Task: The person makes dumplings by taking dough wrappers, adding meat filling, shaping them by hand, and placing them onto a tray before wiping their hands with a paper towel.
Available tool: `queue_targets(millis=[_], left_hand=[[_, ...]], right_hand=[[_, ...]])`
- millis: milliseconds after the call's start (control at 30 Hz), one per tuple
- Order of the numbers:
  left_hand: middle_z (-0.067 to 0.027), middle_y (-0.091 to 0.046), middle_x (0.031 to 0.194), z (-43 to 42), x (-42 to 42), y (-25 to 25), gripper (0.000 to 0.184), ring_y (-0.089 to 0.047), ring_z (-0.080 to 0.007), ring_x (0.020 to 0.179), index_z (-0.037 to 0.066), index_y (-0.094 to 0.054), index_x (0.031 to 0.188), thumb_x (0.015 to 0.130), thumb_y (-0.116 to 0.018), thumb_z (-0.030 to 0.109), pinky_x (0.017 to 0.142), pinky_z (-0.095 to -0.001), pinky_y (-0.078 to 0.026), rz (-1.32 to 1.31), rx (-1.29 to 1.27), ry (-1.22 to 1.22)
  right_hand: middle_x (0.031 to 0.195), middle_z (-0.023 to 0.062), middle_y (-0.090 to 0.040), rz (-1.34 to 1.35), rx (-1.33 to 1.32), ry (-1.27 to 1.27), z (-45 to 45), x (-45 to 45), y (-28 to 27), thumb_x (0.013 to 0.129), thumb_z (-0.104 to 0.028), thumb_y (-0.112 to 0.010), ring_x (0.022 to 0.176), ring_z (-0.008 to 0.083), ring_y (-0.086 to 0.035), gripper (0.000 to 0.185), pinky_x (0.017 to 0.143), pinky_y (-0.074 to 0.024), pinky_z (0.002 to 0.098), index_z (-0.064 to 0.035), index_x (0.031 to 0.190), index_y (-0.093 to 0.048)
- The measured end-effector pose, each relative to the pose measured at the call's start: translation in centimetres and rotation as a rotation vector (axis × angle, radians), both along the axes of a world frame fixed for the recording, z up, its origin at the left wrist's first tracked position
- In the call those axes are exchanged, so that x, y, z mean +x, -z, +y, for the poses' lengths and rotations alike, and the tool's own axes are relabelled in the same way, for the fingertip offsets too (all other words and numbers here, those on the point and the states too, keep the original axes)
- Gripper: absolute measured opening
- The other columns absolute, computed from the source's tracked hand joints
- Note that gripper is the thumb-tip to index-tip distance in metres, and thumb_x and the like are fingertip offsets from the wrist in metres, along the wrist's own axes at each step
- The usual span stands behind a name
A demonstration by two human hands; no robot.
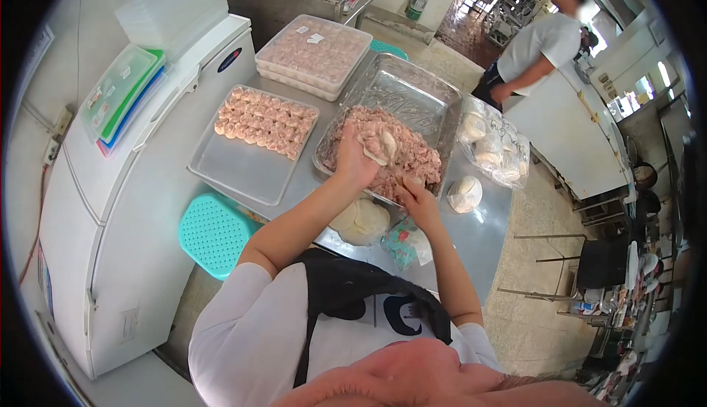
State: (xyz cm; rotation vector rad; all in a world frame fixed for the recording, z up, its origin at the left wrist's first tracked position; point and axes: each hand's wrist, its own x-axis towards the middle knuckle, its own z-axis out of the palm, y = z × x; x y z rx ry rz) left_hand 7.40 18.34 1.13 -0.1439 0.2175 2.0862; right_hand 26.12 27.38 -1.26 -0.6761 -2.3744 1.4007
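Note:
My left hand point(356, 158) holds a round dough wrapper point(381, 144) with some meat filling on it, above the metal pan point(416, 79). Ground meat point(421, 158) fills the near part of that pan. My right hand point(420, 202) is closed at the pan's near edge, around what looks like a utensil handle, mostly hidden. Left of the pan, rows of filled dumplings point(266, 121) sit in a clear tray point(247, 175). A stack of round wrappers point(361, 221) lies between my forearms, beside a patterned cloth point(403, 243).
Stacked covered trays point(315, 50) stand behind the dumpling tray. Bagged wrappers point(492, 146) and a wrapped bundle point(465, 194) lie right of the pan. A turquoise stool point(213, 234) and white freezer point(147, 216) are at the left. Another person point(536, 54) stands at the back right.

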Motion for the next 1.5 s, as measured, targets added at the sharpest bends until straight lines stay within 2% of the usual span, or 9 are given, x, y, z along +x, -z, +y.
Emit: queue_targets(millis=[167,367,567,767,900,1133,1267,1400,1500], left_hand=[[-0.0106,-0.062,0.113,-0.6,-2.1,2.5,0.054,-0.059,-0.0233,0.105,0.002,-0.051,0.123,0.101,-0.032,0.046,0.097,-0.0387,-0.046,0.193,-0.095,-0.006],[-0.0114,-0.060,0.119,-0.7,0.2,0.7,0.053,-0.060,-0.0249,0.108,0.003,-0.047,0.129,0.101,-0.034,0.046,0.097,-0.0414,-0.047,0.227,-0.129,0.033],[-0.0115,-0.063,0.109,-1.9,-0.8,5.6,0.054,-0.062,-0.0224,0.097,0.004,-0.054,0.119,0.099,-0.036,0.050,0.085,-0.0374,-0.053,0.126,-0.108,0.201],[-0.0110,-0.064,0.094,-1.5,0.9,1.6,0.059,-0.061,-0.0246,0.089,0.003,-0.059,0.107,0.094,-0.040,0.057,0.085,-0.0464,-0.051,0.058,-0.157,0.159],[-0.0124,-0.063,0.094,-2.0,2.1,-1.5,0.058,-0.058,-0.0306,0.098,0.002,-0.060,0.104,0.093,-0.044,0.057,0.088,-0.0612,-0.043,0.047,-0.294,0.085],[-0.0143,-0.061,0.110,-1.3,3.0,-0.6,0.047,-0.060,-0.0317,0.100,0.002,-0.057,0.108,0.093,-0.049,0.046,0.091,-0.0515,-0.047,0.124,-0.138,0.030],[-0.0144,-0.060,0.111,-3.7,1.9,0.2,0.046,-0.063,-0.0256,0.093,0.006,-0.045,0.128,0.089,-0.061,0.026,0.085,-0.0422,-0.052,0.476,-0.104,0.027],[-0.0109,-0.059,0.112,-6.8,2.0,-3.7,0.080,-0.061,-0.0169,0.089,0.014,-0.025,0.145,0.080,-0.070,0.004,0.077,-0.0326,-0.054,1.132,-0.470,-0.119],[-0.0067,-0.061,0.107,-7.4,1.3,-3.7,0.062,-0.060,-0.0104,0.087,0.010,-0.047,0.133,0.078,-0.074,0.006,0.068,-0.0268,-0.053,1.446,-0.519,-0.268]], right_hand=[[0.087,0.0163,-0.066,-0.252,0.592,0.037,0.3,2.0,-5.5,0.091,-0.026,-0.060,0.078,0.0335,-0.065,0.029,0.064,-0.0505,0.0411,-0.0098,0.114,-0.066],[0.087,0.0157,-0.065,-0.054,0.747,0.134,-0.2,-0.7,-2.8,0.093,-0.026,-0.057,0.076,0.0351,-0.064,0.024,0.062,-0.0498,0.0435,-0.0116,0.110,-0.065],[0.085,0.0160,-0.064,-0.641,0.727,0.005,1.4,2.8,-2.3,0.094,-0.025,-0.052,0.076,0.0372,-0.063,0.021,0.065,-0.0492,0.0481,-0.0100,0.106,-0.062],[0.085,0.0146,-0.063,-0.129,0.823,-0.011,-1.8,2.7,-5.6,0.093,-0.024,-0.053,0.070,0.0347,-0.064,0.019,0.059,-0.0501,0.0452,-0.0078,0.099,-0.060],[0.079,0.0126,-0.059,-0.420,0.902,-0.085,-0.8,3.3,-9.4,0.091,-0.021,-0.056,0.072,0.0332,-0.062,0.023,0.060,-0.0502,0.0423,-0.0110,0.111,-0.060],[0.081,0.0152,-0.062,-0.124,0.796,-0.142,0.4,3.1,-7.7,0.094,-0.024,-0.054,0.074,0.0357,-0.062,0.026,0.065,-0.0497,0.0449,-0.0039,0.107,-0.063],[0.083,0.0197,-0.065,-0.053,0.534,-0.124,3.4,4.5,-9.1,0.095,-0.027,-0.051,0.075,0.0406,-0.062,0.027,0.065,-0.0474,0.0495,-0.0019,0.096,-0.062],[0.076,0.0213,-0.064,-0.327,0.688,-0.251,6.0,4.8,-7.9,0.096,-0.027,-0.049,0.073,0.0423,-0.062,0.030,0.063,-0.0471,0.0507,-0.0022,0.086,-0.061],[0.077,0.0216,-0.065,-0.513,0.874,-0.360,5.8,4.1,-6.5,0.096,-0.027,-0.047,0.071,0.0428,-0.062,0.032,0.064,-0.0480,0.0505,-0.0026,0.082,-0.061]])
